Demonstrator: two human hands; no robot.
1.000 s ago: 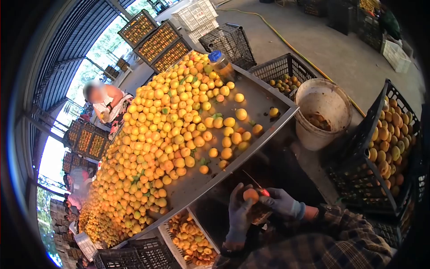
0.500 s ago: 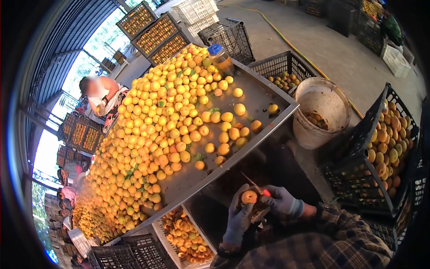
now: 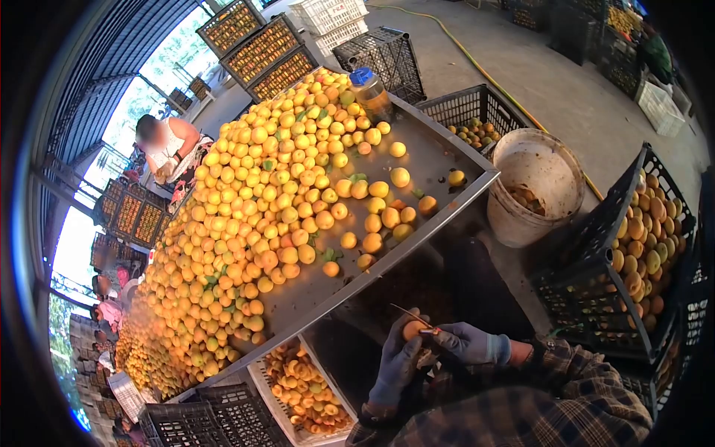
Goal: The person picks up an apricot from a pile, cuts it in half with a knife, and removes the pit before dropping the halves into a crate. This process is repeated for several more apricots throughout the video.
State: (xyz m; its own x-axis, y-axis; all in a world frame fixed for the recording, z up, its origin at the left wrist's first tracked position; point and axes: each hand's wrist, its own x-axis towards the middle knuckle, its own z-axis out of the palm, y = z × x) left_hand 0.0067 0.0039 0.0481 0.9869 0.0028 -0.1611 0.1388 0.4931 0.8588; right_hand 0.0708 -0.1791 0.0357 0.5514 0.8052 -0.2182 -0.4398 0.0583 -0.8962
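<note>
My left hand (image 3: pixel 395 363), in a grey glove, is closed around an apricot (image 3: pixel 414 330) below the table's near edge. In my gloved right hand (image 3: pixel 472 343) is a small knife (image 3: pixel 411 315), its thin blade lying across the top of the fruit. Both hands are close together over my lap. A big heap of yellow-orange apricots (image 3: pixel 261 201) covers much of the metal table (image 3: pixel 298 307), with several loose ones near its right side.
A white crate of cut apricots (image 3: pixel 305 391) stands below the table, left of my hands. At the right are a dirty white bucket (image 3: pixel 538 186) and a black crate of apricots (image 3: pixel 648 246). A seated person (image 3: pixel 167 149) is across the table.
The knife has turned and its blade now crosses the fruit's top. My right hand has tilted and lowered slightly. The person across the table has shifted their arms.
</note>
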